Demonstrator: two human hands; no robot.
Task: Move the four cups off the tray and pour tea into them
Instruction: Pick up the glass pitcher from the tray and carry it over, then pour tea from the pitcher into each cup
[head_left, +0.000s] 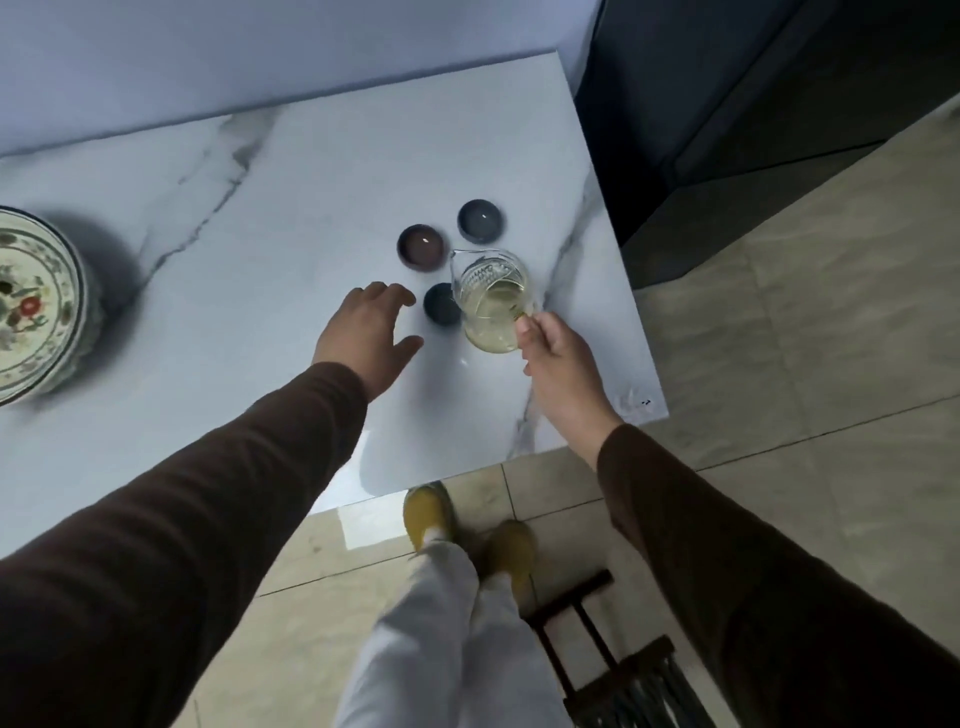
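Head view: looking down on a white marble table (218, 218) running to a corner at about four o'clock. Holding a glass pitcher (491, 301) by its handle in the right hand (558, 364), thumb and fingers pinching closed at the pitcher's five o'clock side. Tilting the pitcher, spout pointing toward eleven o'clock, pale yellow-green tea (493, 317) pooling in the lower part. Hovering the left hand (366, 338) with fingers spread and loose, grasping nothing, just at nine o'clock of the nearest dark cup (440, 304); touching or not, impossible to tell. Showing three cups off any tray, standing on the bare marble: a brown cup (422, 248) at eleven o'clock of the pitcher, a grey cup (481, 221) at twelve o'clock, and the nearest dark cup partly hidden behind the pitcher's left wall. Seeing no fourth cup; possibly hidden by the pitcher. Glinting with small highlights inside the brown and grey cups, though telling whether liquid lies in them is not possible. Sitting far off at nine o'clock, a painted floral porcelain vessel (31, 306) cut by the frame edge. Wearing dark brown sleeves (208, 509) on both arms. Standing below on beige floor tiles (779, 364), yellow shoes (428, 512) and pale trousers (441, 649) showing at six o'clock, beside a dark wooden chair (613, 665).
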